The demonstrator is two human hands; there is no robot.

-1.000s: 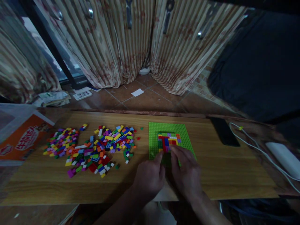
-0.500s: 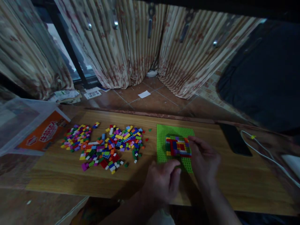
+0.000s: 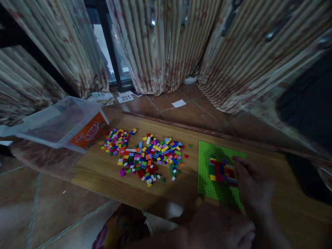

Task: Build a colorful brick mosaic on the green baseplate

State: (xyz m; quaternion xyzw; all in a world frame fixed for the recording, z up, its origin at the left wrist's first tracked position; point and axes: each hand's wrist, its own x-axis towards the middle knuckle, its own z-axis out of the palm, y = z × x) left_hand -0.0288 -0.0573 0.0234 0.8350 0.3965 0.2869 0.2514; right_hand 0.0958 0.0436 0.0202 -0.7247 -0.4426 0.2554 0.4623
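Observation:
A green baseplate point(image 3: 207, 166) lies on the wooden board point(image 3: 109, 173), carrying a small block of coloured bricks point(image 3: 223, 172). My right hand point(image 3: 255, 186) rests on the plate's right side, fingers touching the right edge of that block. Low at the frame's bottom, my left hand point(image 3: 225, 228) hovers near the board's front edge with fingers curled; whether it holds a brick is hidden. A loose pile of small coloured bricks point(image 3: 145, 157) is spread to the left of the plate.
A clear plastic tub with an orange label point(image 3: 64, 122) lies tipped at the board's left end. Striped curtains point(image 3: 166, 45) hang behind, over a tiled floor with paper scraps point(image 3: 178, 103). A dark phone point(image 3: 308, 176) lies at the right.
The view has swung left and down. My left hand pulled back off the baseplate toward the front edge, while my right hand shifted to the plate's right side beside the brick block.

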